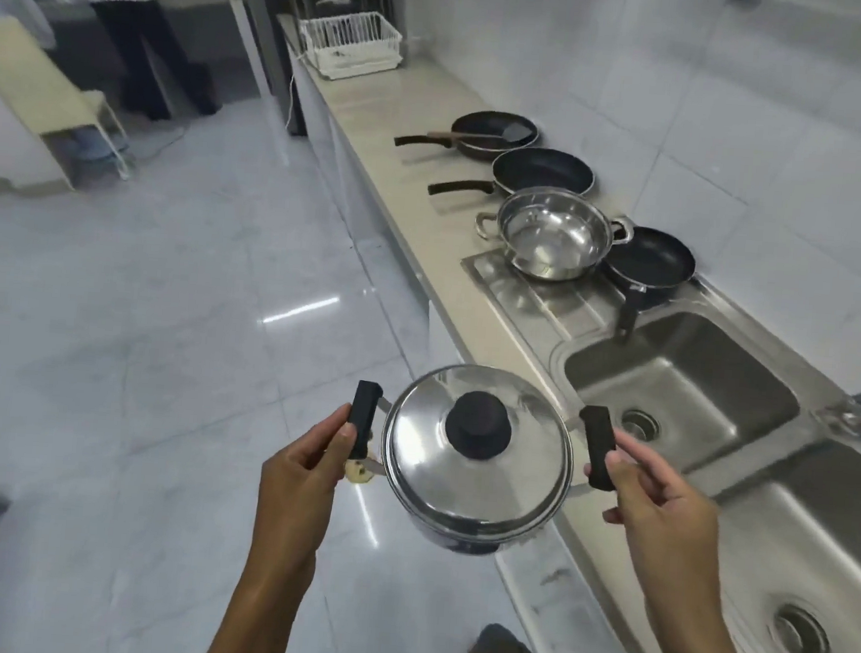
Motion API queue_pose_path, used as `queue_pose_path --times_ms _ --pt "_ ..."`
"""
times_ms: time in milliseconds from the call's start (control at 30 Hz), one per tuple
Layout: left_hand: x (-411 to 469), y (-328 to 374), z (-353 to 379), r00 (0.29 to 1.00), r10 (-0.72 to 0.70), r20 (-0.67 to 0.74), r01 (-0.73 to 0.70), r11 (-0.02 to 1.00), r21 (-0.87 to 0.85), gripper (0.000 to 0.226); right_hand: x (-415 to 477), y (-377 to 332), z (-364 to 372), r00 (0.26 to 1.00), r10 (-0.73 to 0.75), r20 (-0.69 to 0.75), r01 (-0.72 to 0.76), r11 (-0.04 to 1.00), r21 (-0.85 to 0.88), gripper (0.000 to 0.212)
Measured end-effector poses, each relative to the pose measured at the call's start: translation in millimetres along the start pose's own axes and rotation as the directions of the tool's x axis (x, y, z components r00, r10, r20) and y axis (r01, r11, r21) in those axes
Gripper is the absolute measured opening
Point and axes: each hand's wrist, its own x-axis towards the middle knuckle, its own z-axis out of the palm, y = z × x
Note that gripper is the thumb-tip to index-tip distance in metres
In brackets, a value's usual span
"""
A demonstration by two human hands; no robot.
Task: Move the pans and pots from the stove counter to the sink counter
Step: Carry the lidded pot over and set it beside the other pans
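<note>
I carry a steel lidded pot (478, 484) with a black knob over the floor, just left of the counter edge. My left hand (304, 466) grips its left black handle and my right hand (657, 498) grips the right one. On the sink counter (383, 111) ahead stand an open steel pot (551, 235) on the drainboard, a small black pan (649, 263) beside it, a black frying pan (541, 175) behind, and another black frying pan (492, 133) with a spatula lying in it.
A double steel sink (681, 382) lies to my right. A white dish rack (350, 44) stands at the counter's far end. Glossy tiled floor (160, 331) spreads to the left. A person stands far back left by a table.
</note>
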Motion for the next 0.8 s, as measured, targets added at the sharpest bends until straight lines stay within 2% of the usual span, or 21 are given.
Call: queue_pose_path --times_ms 233,367,567,800 --pt "186.9 14.0 47.6 0.995 -0.025 0.093 0.02 0.999 0.05 0.031 136.5 15.1 88.4 0.994 0.035 -0.106 -0.038 0.999 -0.03 0.027" --pt "292.4 27.4 66.8 0.992 -0.076 0.105 0.065 0.993 0.1 0.031 219.5 20.7 150.6 0.992 0.107 -0.07 -0.11 0.993 -0.036 0.03" --pt "458.9 60.9 89.7 0.99 -0.073 0.124 0.048 0.979 0.196 0.035 337.3 7.8 240.9 0.988 0.151 -0.019 -0.152 0.98 -0.125 0.036" --pt "622.2 71.3 118.7 0.971 -0.074 0.227 0.017 0.97 0.242 0.029 435.3 14.5 325.5 0.978 0.201 -0.05 -0.207 0.962 -0.18 0.044"
